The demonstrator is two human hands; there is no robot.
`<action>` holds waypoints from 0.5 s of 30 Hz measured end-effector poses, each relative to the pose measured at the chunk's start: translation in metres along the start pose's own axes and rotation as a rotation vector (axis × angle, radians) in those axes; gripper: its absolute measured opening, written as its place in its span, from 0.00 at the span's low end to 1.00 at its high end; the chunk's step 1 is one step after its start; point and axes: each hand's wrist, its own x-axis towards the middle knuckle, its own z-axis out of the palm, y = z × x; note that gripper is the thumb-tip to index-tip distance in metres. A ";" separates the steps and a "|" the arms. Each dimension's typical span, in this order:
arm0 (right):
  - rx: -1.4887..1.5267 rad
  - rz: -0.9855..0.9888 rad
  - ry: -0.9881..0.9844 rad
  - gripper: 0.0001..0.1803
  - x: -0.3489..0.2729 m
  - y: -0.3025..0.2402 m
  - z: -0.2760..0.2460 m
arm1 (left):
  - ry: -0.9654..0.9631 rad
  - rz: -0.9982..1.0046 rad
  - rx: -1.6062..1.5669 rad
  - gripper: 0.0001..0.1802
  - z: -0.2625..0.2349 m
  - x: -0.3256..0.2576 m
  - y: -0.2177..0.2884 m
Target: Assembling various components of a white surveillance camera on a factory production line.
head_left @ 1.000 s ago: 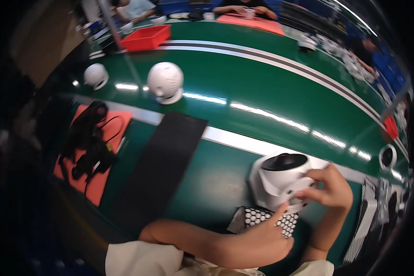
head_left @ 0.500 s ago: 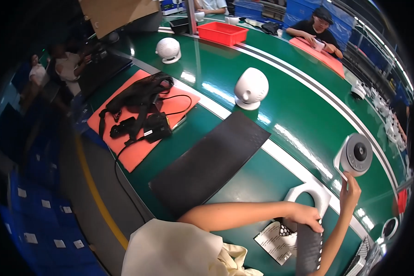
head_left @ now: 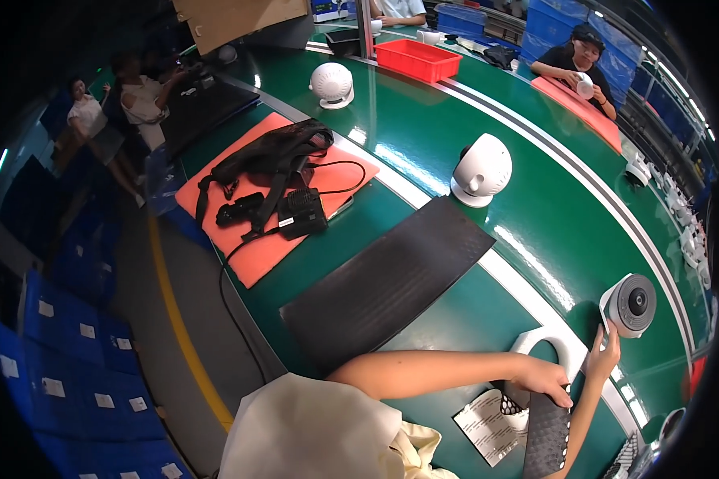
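1. Your left hand [head_left: 542, 377] is closed on the top end of the dark, textured sheet [head_left: 546, 435], which has white dots along one edge and hangs across your right forearm in this view.
2. Your right hand [head_left: 605, 351] grips the device [head_left: 633, 306] from below, fingers at its white bracket; its grey face and dark lens show.
3. The device is up ahead of your left hand, on the right side of the view.
4. Just beyond your left hand is the white frame [head_left: 572, 349] with its round cutout; a printed packet [head_left: 487, 431] lies near the sheet.
5. To your left, the black mat [head_left: 387, 279] lies on the green table [head_left: 435, 319], and past it black gear [head_left: 299, 211] rests on the orange pad [head_left: 248, 259].
6. Farther off stand two white balls on bases, the nearer one [head_left: 483, 168] just past the mat.
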 end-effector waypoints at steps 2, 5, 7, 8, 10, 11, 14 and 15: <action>0.006 0.048 -0.029 0.14 0.000 -0.006 0.000 | 0.005 -0.008 -0.003 0.16 -0.001 0.000 0.001; 0.164 0.156 -0.140 0.17 -0.004 -0.002 0.007 | 0.019 -0.008 0.036 0.16 -0.001 -0.001 -0.001; 0.126 0.097 -0.137 0.16 -0.007 -0.001 0.006 | 0.014 0.008 0.010 0.16 0.000 0.001 -0.002; 0.089 0.037 -0.135 0.16 -0.008 -0.001 0.006 | 0.015 0.008 0.011 0.16 0.002 0.002 -0.002; 0.131 0.122 -0.263 0.15 -0.006 -0.003 0.004 | 0.018 0.014 -0.045 0.17 0.002 -0.001 -0.004; 0.157 0.144 -0.327 0.16 -0.004 -0.002 0.003 | 0.031 0.012 -0.045 0.17 0.001 -0.002 -0.004; 0.224 0.132 -0.279 0.16 -0.008 0.031 0.004 | 0.020 0.008 0.010 0.16 0.002 -0.001 0.000; 0.215 0.145 -0.306 0.15 -0.008 0.034 0.003 | 0.023 -0.002 0.010 0.16 0.002 -0.001 0.000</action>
